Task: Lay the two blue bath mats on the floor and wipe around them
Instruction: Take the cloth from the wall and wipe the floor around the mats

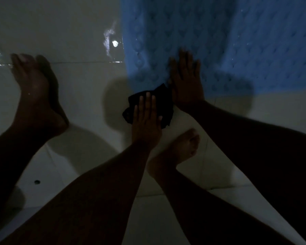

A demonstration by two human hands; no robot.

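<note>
One blue bath mat [228, 43] with a bumpy pattern lies on the white tiled floor [78, 82] at the upper right; I see no second mat. My right hand [185, 82] rests flat, fingers spread, on the mat's near edge. My left hand [146, 119] presses down flat on a crumpled black cloth [163, 101], which lies on the tile just in front of the mat's near left corner. The cloth touches the mat's edge beside my right hand.
The room is dim. My bare left foot [35, 92] stands on the tile at the left and my right foot [182, 151] just behind the cloth. A small dark spot [37, 182] marks the floor at the lower left. Light glints on wet tile [111, 43].
</note>
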